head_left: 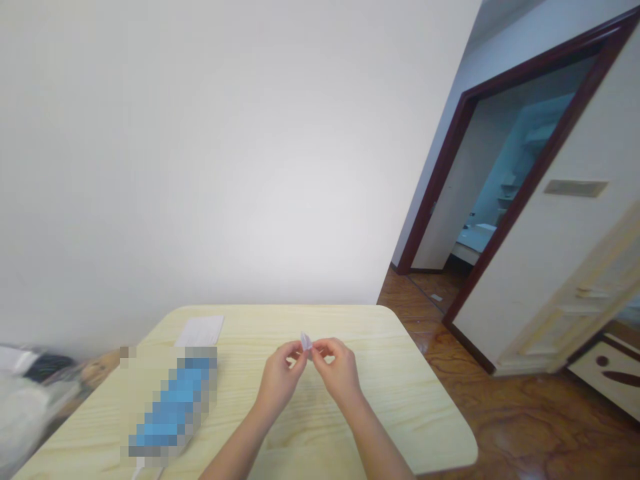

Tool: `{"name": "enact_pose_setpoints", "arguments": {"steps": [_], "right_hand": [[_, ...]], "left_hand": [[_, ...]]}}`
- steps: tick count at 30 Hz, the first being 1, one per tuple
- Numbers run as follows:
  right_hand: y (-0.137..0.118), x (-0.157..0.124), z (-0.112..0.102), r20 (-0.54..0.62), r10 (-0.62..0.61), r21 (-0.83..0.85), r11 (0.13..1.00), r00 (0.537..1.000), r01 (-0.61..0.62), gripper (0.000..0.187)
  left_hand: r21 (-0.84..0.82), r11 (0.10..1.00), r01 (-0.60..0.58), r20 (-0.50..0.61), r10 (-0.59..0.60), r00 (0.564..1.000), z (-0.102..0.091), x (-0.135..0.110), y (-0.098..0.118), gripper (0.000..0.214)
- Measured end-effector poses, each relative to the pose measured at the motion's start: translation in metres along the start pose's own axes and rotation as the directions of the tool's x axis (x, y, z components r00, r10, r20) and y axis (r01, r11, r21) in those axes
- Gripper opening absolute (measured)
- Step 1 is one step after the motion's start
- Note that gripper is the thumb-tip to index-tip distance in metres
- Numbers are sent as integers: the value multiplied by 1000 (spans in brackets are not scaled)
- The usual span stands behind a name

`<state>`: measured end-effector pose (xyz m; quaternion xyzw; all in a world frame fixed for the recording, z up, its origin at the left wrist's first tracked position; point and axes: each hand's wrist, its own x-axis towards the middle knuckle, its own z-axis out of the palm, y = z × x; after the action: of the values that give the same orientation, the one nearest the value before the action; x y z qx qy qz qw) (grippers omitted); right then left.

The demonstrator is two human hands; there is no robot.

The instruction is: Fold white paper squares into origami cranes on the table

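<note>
Over the middle of a light wooden table (400,400) my two hands meet. My left hand (279,380) and my right hand (338,370) both pinch a small folded white piece of paper (306,343) between thumb and fingertips, holding it a little above the tabletop. Both hands have their fingers closed round it. A flat white sheet of paper (200,331) lies near the table's far left edge, apart from the hands.
A blurred-out blue object (173,407) lies on the left of the table. A white wall stands right behind the table. At the right are a wooden floor (525,427), a dark-framed open doorway (500,200) and a cream door. Dim clutter sits at the far left.
</note>
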<state>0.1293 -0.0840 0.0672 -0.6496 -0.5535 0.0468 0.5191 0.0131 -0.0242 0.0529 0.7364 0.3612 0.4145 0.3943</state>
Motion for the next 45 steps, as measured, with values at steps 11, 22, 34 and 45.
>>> {"name": "enact_pose_setpoints", "arguments": {"steps": [11,22,34,45], "right_hand": [[-4,0,-2,2,3,-26,1000,1000,-3,6],[2,3,-5,20,40,82,996,999,-41,9],[-8,3,-8,-19,-4,-34,999,1000,3,9],[-15,0,-6,-66,-43,-182,983,997,30,8]], "left_hand": [[10,1000,-22,0,22,1000,0,-2,3,22],[-80,996,-41,102,49,994,-8,2,-1,21],[-32,997,-70,-5,70,998,-3,-2,2,22],[62,995,-81,-71,85,994,-2,-1,6,22]]}}
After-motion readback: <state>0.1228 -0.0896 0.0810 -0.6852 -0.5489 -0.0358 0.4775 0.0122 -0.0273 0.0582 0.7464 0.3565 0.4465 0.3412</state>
